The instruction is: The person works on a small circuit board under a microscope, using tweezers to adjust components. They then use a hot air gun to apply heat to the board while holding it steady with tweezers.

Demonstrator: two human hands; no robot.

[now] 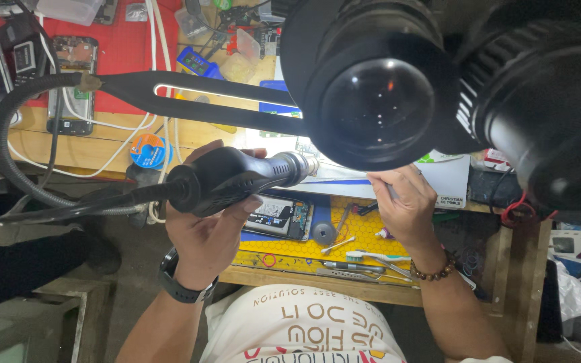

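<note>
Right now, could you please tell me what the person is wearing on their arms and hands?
Both arms are bare, without sleeves or gloves. The left hand has a black smartwatch on a black strap at its wrist. The right hand has a bracelet of brown beads at its wrist.

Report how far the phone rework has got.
Done: the opened phone lies face-down on the yellow mat, insides exposed. In hand: left hand grips the hot-air gun; right hand holds a thin tool, mostly hidden behind the microscope. Left: the phone remains open.

A phone repair workshop: microscope eyepieces [378, 101], opened phones [75, 81], cables and small tools crowd the wooden bench [371, 286].
</note>
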